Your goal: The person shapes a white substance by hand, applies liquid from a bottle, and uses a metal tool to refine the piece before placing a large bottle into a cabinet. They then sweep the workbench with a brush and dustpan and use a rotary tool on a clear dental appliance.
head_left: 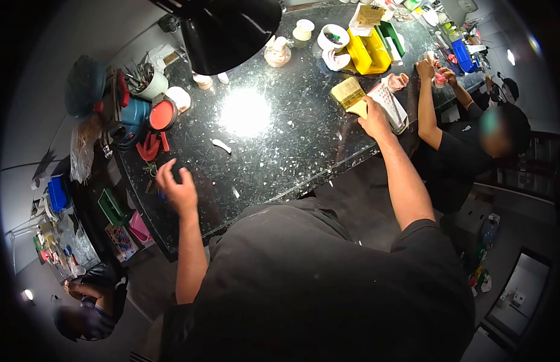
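Observation:
My right hand (pixel 376 119) is wrapped round the pale handle of a wide flat brush (pixel 347 95), whose bristles point toward the far left over the dark worktop (pixel 280 139). Just right of the brush lies a white box-like item with red markings (pixel 388 105), with a pinkish cast piece (pixel 397 82) at its far end. My left hand (pixel 178 188) holds nothing, its fingers apart above the worktop's left side. Nearest to it are red-handled pliers (pixel 150 148). A small white curved piece (pixel 221 145) lies between the hands, among scattered white crumbs.
A black lamp (pixel 232 36) hangs over the far side. At the left stand a blue machine (pixel 130 127), a red-topped round container (pixel 162 114) and a tool cup (pixel 152 84). A yellow bin (pixel 369 53) stands at the back. Co-workers sit at right (pixel 467 139) and lower left (pixel 93 308).

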Action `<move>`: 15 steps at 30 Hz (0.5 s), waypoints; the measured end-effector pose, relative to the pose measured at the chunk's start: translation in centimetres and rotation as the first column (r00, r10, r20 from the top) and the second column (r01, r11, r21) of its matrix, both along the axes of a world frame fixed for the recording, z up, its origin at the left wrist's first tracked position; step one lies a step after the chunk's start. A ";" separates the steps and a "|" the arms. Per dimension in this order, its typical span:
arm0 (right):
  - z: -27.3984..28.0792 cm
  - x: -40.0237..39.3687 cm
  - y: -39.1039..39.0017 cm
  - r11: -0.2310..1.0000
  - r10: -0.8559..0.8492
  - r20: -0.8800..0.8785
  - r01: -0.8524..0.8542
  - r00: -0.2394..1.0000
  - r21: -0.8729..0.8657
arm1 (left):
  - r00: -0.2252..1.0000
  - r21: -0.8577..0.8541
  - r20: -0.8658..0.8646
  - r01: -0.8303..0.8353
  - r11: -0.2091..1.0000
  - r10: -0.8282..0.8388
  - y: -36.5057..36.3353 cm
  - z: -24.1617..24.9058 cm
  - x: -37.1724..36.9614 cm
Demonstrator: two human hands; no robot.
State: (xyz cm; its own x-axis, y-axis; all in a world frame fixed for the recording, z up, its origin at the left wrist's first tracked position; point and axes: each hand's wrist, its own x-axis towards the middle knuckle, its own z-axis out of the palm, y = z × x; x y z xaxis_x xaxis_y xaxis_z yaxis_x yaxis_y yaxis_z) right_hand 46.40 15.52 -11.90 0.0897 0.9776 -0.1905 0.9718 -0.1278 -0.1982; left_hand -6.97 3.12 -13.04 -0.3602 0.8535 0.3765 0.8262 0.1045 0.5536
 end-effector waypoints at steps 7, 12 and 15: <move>6.0 -0.9 1.1 0.998 -0.004 -0.211 -0.010 0.978 -0.067 | 0.867 -0.057 0.198 0.476 0.878 -0.457 8.6 1.8 12.2; 10.9 -0.6 2.8 0.923 -0.187 -0.552 -0.047 0.813 -0.382 | 0.870 -0.092 0.209 0.471 0.877 -0.446 18.2 0.3 18.6; 13.4 -0.1 3.8 0.850 -0.067 -0.525 -0.227 0.848 -0.476 | 0.923 -0.060 0.213 0.339 0.939 -0.320 22.7 0.3 21.9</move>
